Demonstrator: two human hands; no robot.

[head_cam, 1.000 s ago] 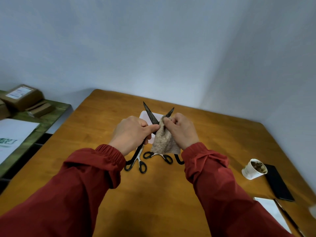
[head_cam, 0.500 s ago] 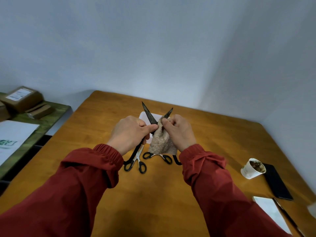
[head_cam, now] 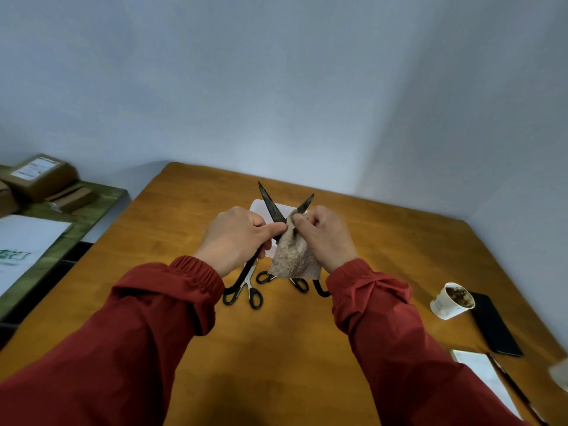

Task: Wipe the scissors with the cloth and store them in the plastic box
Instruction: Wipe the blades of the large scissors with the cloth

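Item: dark steel scissors w/ black handles (head_cam: 270, 204), blades spread, held over near edge of white plastic box (head_cam: 257, 208); L hand (head_cam: 233, 238) fingers clamped on shank, R hand (head_cam: 325, 238) fingers pinching beige fuzzy cloth (head_cam: 292, 259) onto right blade, barely shifted vs. 1 s ago: wipe ongoing, storing pending.

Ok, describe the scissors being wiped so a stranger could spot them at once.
Start at the wooden table and look above its middle. There the left hand grips the scissors, blades spread in a V, with the cloth pinched on one. The other pairs lie flat on the table.
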